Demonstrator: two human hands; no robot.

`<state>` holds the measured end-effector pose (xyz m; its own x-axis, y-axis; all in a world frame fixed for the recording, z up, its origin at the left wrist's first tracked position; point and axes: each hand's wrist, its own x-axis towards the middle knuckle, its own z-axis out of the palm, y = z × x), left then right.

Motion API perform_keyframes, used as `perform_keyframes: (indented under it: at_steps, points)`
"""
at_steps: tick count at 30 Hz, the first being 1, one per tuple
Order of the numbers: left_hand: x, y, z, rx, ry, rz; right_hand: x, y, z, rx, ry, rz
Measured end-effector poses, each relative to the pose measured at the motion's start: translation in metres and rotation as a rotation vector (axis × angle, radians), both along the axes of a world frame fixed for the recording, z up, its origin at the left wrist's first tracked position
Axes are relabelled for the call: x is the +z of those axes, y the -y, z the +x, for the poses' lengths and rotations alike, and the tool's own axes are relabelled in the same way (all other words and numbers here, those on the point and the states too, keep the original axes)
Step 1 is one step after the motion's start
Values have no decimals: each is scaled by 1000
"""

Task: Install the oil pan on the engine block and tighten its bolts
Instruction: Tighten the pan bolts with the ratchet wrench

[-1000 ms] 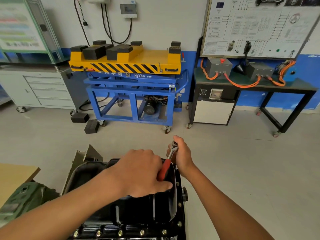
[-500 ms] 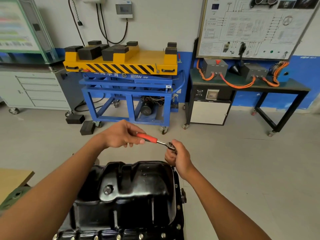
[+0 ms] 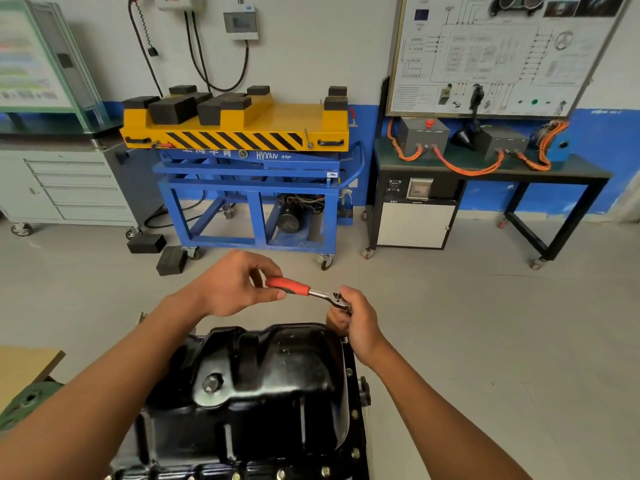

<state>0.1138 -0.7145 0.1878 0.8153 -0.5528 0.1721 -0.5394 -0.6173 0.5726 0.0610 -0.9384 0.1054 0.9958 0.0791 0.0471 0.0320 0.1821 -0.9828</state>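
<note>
oil pan [image 3: 270,386] below, left hand [image 3: 232,285] pinching ratchet [image 3: 304,290] handle, right hand [image 3: 358,322] gripping its head

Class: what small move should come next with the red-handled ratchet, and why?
Probably swing the red-handled ratchet one stroke: the left hand pinches its grip, the right hand steadies its head at the far corner of the black metal oil pan.

One wide-angle view only, worn at head height, faced forward and tilted down. The pan [image 3: 270,382] sat close under it at lower centre; the floor [image 3: 485,323] stretched away mid-frame; the far wall [image 3: 311,46] ran along the top.
</note>
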Motion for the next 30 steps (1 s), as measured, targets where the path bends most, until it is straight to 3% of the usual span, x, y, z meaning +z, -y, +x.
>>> perform_keyframes:
  at_steps: [7, 13, 20, 30]
  points:
    - [9, -7, -52, 51, 41, 284, -2, -1, 4, -36, -46, 4]
    - [9, 23, -97, -54, 149, 493, -3, -4, 5, -114, -101, 86]
    - [-8, 72, -140, -22, 298, 485, -1, -7, 4, -57, -74, 106]
    - [25, 45, -91, -130, 27, 615, -2, -1, 1, -78, -106, 108]
